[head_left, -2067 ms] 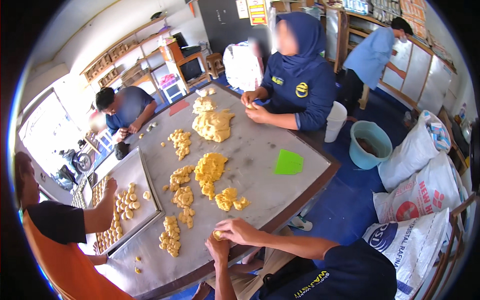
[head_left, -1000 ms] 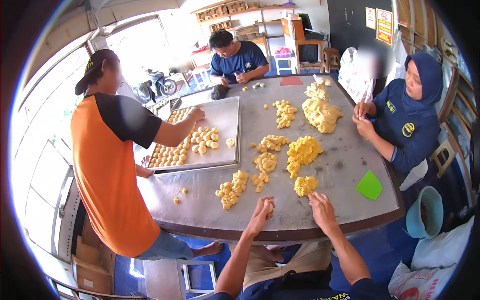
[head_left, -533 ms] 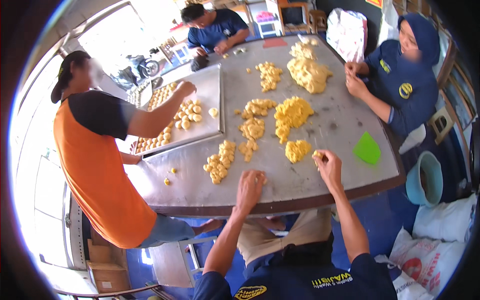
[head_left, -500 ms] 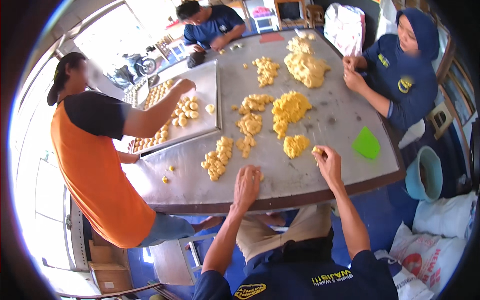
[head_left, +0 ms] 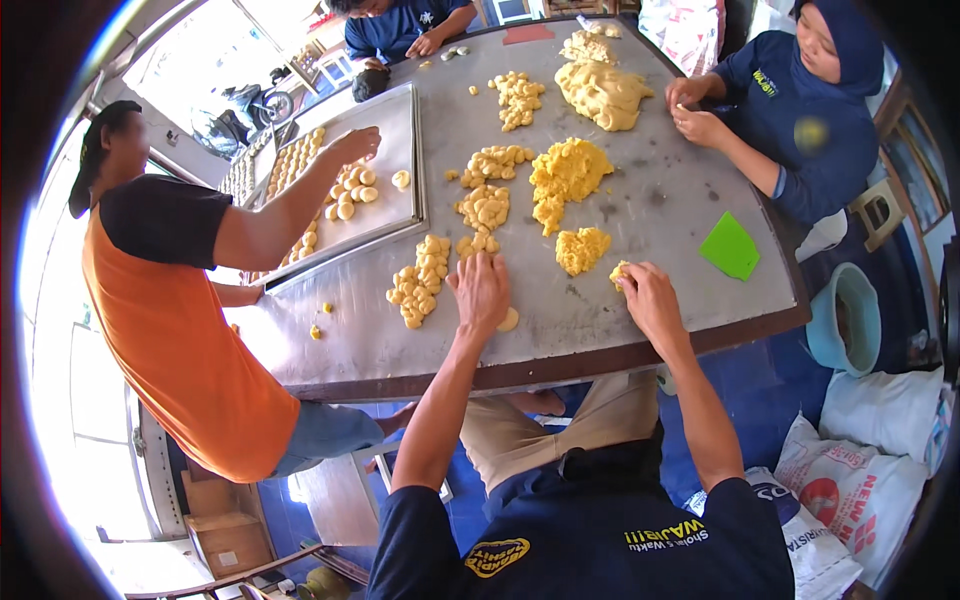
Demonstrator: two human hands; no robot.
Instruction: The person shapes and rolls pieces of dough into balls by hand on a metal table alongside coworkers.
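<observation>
At the left of the frame a person in an orange shirt (head_left: pixel 180 330) reaches over a flat metal tray (head_left: pixel 395 160) lined with small, rounded, pale yellow dough balls (head_left: pixel 350 195). Lower centre, the left hand (head_left: pixel 482 292) lies flat, fingers spread, pressing a small smooth dough piece (head_left: pixel 508 320) against the table, beside a row of knobbly shaped pieces (head_left: pixel 420 285). Just right, the right hand (head_left: pixel 645 300) curls closed on a crumbly dough lump (head_left: pixel 617 275). A rough loose pile of dough (head_left: pixel 582 248) sits between the hands, slightly above. The steel table (head_left: pixel 660 190) is dull, scuffed, rounded at its corners. A green plastic scraper (head_left: pixel 730 246) lies at right; a blue bucket (head_left: pixel 840 320) and white sacks (head_left: pixel 870 470) stand on the blue floor.
</observation>
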